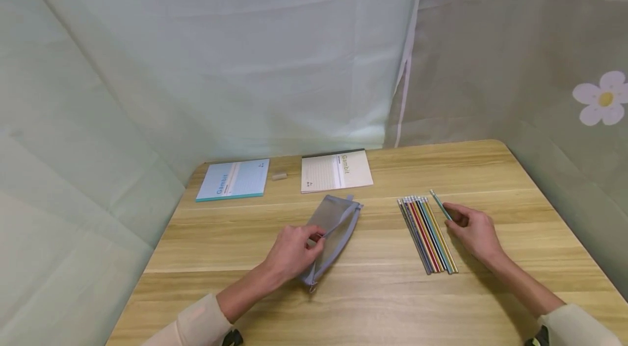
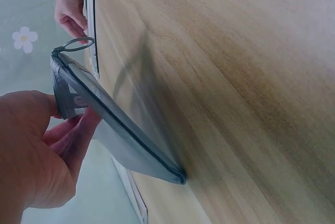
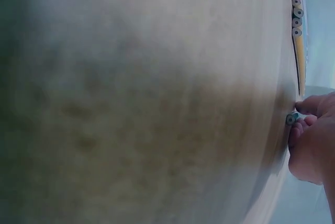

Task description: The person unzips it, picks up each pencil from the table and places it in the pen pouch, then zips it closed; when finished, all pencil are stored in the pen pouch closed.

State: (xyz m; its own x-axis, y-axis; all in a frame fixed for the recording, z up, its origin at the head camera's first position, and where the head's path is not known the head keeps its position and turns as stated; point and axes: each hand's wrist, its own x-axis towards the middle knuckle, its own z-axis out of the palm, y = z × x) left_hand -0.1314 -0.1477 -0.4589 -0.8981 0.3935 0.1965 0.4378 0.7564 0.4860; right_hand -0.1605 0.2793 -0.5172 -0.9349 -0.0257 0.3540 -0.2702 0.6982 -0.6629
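My left hand (image 1: 296, 252) pinches the edge of a grey mesh zip pencil case (image 1: 338, 231), whose mouth gapes beside the fingers. In the left wrist view the case (image 2: 131, 145) stands tilted off the table, with a ring (image 2: 78, 44) on its zip end. To the right, my right hand (image 1: 473, 229) holds a green pencil (image 1: 440, 204) between thumb and fingers, close to the tabletop. The right wrist view shows that pencil's end (image 3: 292, 119) poking out of the grip. Just left of this hand lies a row of several pencils (image 1: 426, 234) in mixed colours, side by side.
At the back of the wooden table (image 1: 382, 308) lie a blue notebook (image 1: 233, 180), a small eraser-like block (image 1: 279, 176) and a cream notebook (image 1: 337, 171). Cloth curtains (image 1: 294, 62) hang close around the table's back and sides.
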